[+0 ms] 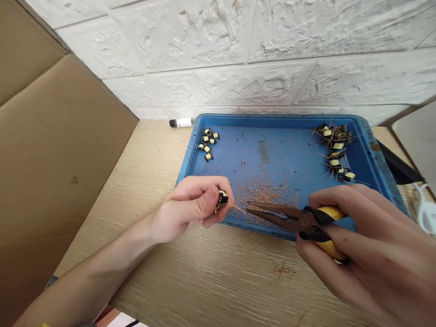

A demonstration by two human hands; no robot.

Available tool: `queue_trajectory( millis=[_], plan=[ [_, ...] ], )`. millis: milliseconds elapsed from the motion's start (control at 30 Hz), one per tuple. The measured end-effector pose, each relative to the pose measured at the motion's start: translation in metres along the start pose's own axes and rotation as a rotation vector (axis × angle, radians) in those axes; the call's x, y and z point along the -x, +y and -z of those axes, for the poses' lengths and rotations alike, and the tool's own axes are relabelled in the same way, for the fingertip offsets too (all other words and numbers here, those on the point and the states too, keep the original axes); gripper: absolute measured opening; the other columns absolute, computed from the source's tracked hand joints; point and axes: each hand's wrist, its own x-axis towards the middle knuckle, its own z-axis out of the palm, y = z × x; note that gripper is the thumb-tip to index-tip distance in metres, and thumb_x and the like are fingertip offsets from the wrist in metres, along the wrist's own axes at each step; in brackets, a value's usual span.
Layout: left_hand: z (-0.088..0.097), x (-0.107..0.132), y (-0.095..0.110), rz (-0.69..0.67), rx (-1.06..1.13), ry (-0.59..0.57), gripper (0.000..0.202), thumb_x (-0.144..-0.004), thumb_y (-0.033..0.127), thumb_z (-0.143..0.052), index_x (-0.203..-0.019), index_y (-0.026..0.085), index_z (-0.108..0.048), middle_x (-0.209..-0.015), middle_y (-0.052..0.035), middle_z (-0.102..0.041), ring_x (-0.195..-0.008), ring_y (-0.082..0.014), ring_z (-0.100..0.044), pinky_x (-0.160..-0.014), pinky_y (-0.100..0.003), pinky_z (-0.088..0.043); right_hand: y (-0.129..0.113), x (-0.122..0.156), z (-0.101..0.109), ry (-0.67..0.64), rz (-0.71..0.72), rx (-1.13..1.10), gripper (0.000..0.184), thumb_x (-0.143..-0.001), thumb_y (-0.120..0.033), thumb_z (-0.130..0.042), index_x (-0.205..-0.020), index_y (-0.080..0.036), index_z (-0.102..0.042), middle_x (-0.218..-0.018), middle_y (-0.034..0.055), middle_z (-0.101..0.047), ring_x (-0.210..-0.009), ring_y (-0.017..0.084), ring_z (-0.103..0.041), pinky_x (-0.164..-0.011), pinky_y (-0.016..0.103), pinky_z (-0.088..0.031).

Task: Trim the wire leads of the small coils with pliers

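Observation:
My left hand (pixel 200 202) pinches a small black and yellow transformer coil (pixel 222 199) between thumb and fingers. Thin copper wires stick out of it to the right. In my right hand (pixel 368 245) is a pair of long-nose pliers (pixel 303 222) with yellow and black handles, its jaws parted. The jaw tips are close to the free wire ends; whether they touch I cannot tell. Behind both hands lies a blue tray (pixel 279 120). A heap of cut copper wire bits (pixel 265 195) rests in its near part, partly behind the pliers.
Coils with short leads (pixel 207 144) sit at the tray's left, and coils with long wires (pixel 335 154) at its right. A black-capped white tube (pixel 181 122) lies by the wall. Loose wire bits (pixel 283 270) are on the table. A cardboard panel (pixel 61 159) stands at left.

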Motion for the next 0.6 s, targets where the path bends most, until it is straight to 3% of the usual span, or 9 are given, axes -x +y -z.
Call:
queue_trajectory(
  millis=[133, 367, 500, 567, 600],
  plan=[
    [-0.0006, -0.0012, -0.0013, -0.022, 0.035, 0.017, 0.040, -0.100, 0.046, -0.069, -0.075, 0.015, -0.061, -0.065, 0.0035, -0.048, -0.053, -0.0077, -0.036, -0.049, -0.023, -0.028, 0.0020, 0.0008, 0.0000, 0.040, -0.009, -0.014, 0.036, -0.098, -0.020, -0.051, -0.063, -0.024, -0.044, -0.093, 0.0123, -0.062, -0.076, 0.024, -0.062, -0.062, 0.043, -0.052],
    [-0.0012, -0.0020, -0.0020, -0.042, 0.008, 0.005, 0.040, -0.101, 0.046, -0.067, -0.076, 0.015, -0.061, -0.065, 0.0033, -0.048, -0.053, -0.0075, -0.036, -0.050, -0.023, -0.027, 0.0022, -0.0003, -0.0008, -0.022, 0.019, -0.032, 0.035, -0.097, -0.016, -0.051, -0.064, -0.023, -0.042, -0.088, 0.0119, -0.063, -0.073, 0.023, -0.061, -0.061, 0.042, -0.051],
    [-0.0006, -0.0014, -0.0026, -0.044, -0.005, 0.009, 0.040, -0.101, 0.046, -0.067, -0.077, 0.015, -0.062, -0.066, 0.0029, -0.049, -0.054, -0.0078, -0.038, -0.051, -0.023, -0.029, -0.0003, -0.0009, -0.0014, 0.016, 0.002, -0.055, 0.036, -0.097, -0.014, -0.052, -0.064, -0.023, -0.039, -0.088, 0.0110, -0.063, -0.074, 0.021, -0.058, -0.063, 0.039, -0.047],
    [-0.0002, -0.0014, -0.0028, -0.043, -0.011, 0.009, 0.040, -0.102, 0.046, -0.066, -0.077, 0.015, -0.062, -0.066, 0.0028, -0.049, -0.054, -0.0082, -0.038, -0.051, -0.024, -0.029, -0.0006, -0.0006, -0.0019, -0.037, 0.015, -0.065, 0.036, -0.096, -0.013, -0.054, -0.064, -0.023, -0.042, -0.086, 0.0097, -0.063, -0.074, 0.020, -0.058, -0.063, 0.038, -0.047],
    [0.0000, -0.0015, -0.0028, -0.044, -0.014, 0.008, 0.040, -0.102, 0.046, -0.066, -0.077, 0.015, -0.062, -0.066, 0.0029, -0.049, -0.054, -0.0082, -0.038, -0.051, -0.024, -0.029, -0.0005, -0.0005, -0.0020, 0.049, -0.001, -0.051, 0.038, -0.099, -0.014, -0.050, -0.063, -0.023, -0.039, -0.084, 0.0093, -0.062, -0.072, 0.019, -0.056, -0.062, 0.037, -0.045]
  ],
)
